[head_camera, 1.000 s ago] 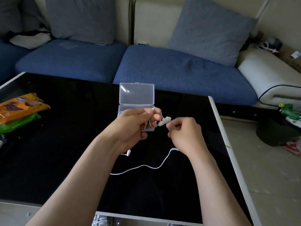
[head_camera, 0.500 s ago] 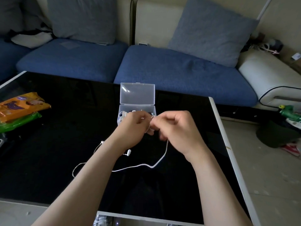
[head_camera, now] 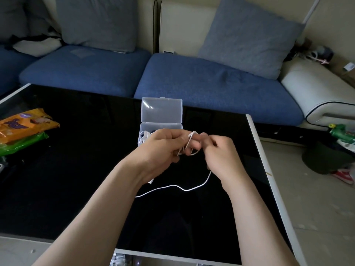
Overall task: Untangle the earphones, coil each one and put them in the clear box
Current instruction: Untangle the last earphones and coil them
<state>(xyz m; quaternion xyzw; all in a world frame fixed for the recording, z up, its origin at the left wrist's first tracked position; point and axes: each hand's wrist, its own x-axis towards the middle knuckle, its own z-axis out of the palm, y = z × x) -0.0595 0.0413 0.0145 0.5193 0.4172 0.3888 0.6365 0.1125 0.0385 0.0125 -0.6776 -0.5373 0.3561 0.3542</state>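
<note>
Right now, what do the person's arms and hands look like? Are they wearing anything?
The left arm and right arm are bare to the picture's edge, with no sleeves. The left hand and right hand wear no gloves; no ring, watch or bracelet shows.

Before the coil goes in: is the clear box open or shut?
Open. The clear box has its lid raised behind the base, and a white earphone lies inside.

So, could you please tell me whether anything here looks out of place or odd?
Nothing looks spilled or damaged. The only loose end is the earphone cable: part is looped round fingers of the left hand, the right hand grips it, and the rest trails uncoiled across the black table. The clear box stands open.
</note>
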